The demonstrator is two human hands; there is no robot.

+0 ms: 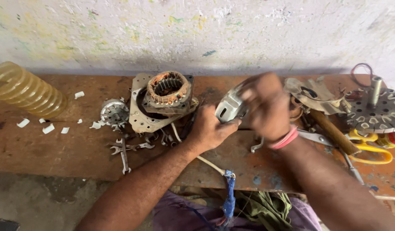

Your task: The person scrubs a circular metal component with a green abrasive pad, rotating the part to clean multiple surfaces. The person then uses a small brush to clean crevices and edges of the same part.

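Observation:
My left hand (210, 130) grips a grey metal motor housing (229, 107) from below, at the middle of the worn wooden bench (56, 145). My right hand (266, 105), blurred with motion, closes over the top of the same housing; a pink band is on its wrist. Whether it also holds a tool is hidden. Left of the hands lies a stator with copper windings (168, 89) on a metal plate (142, 119).
A ribbed yellow hose (24, 90) lies far left. A small rotor (114, 112), several spanners (124, 149) and white scraps are on the bench. At right sit a slotted round fan stator (377, 111), yellow-handled scissors (370, 147), a wooden handle (332, 130). A white cord with blue tape (228, 184) hangs off the front edge.

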